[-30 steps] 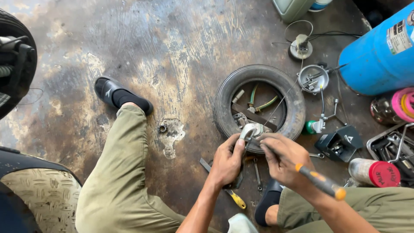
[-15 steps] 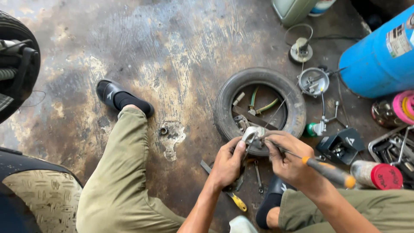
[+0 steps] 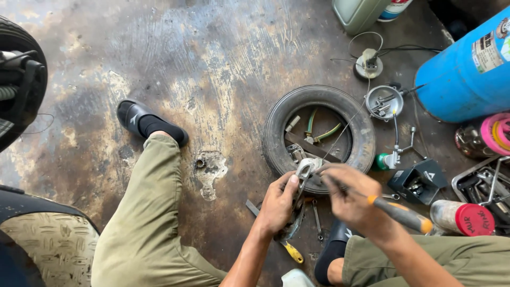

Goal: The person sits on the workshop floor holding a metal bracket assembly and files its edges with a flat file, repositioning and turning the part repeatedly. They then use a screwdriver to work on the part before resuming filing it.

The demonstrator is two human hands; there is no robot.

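Observation:
My left hand [image 3: 277, 204] grips a small grey metal part [image 3: 305, 169] and holds it up just in front of a small black tyre [image 3: 276, 127] that lies flat on the floor. My right hand [image 3: 353, 199] holds a screwdriver with a black and orange handle [image 3: 401, 214]; its shaft points left toward the metal part. Both hands are close together, above several tools on the floor. Inside the tyre lie loose parts and a green-handled tool [image 3: 319, 134].
A blue gas cylinder [image 3: 467, 74] lies at the right. A round metal dish with bolts [image 3: 383, 102], a black box [image 3: 417, 180], a red-lidded can [image 3: 467, 218] and a tool tray [image 3: 486, 186] sit nearby. A yellow-handled tool [image 3: 292, 251] lies near my knee. A motorbike wheel [image 3: 21, 74] stands at the left.
My right hand has turned the screwdriver so its shaft now points at the metal part, and the hands have come closer together. The tyre and floor items have not moved.

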